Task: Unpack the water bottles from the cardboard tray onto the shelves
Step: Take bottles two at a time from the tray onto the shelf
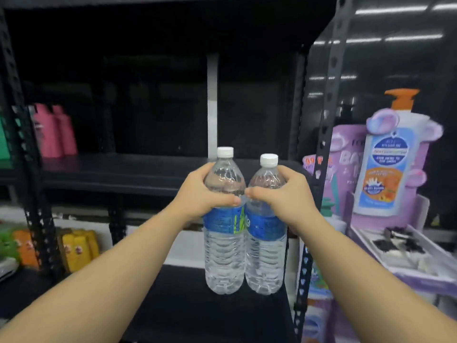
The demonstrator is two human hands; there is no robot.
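At the far left, behind a black shelf post [14, 100], stand pink bottles [53, 131] at the back of the upper shelf [118, 174], with a green pack at the frame edge. Below them, green, orange and yellow packs [78, 248] sit on a lower level.

The left hand [205, 191] is wrapped around the shoulder of the left water bottle [223, 231], fingers curled around its far side and the thumb lying across the front just above the blue label. That bottle is upright, clear, with a white cap, and its base hangs in front of the dark lower shelf [173, 305]; whether it touches the shelf cannot be told.

Just beside it, touching at label height, is the right water bottle [265, 238], also upright with a white cap and a blue label. The right hand [286, 196] grips its shoulder in the same way, its thumb tip meeting the left thumb between the 2 bottles.

Right of the second shelf post [329, 115] is a purple display [346, 164] carrying a large pump bottle [390, 164] with an orange pump head. Below it lies a white tray [405, 251] with small dark items.
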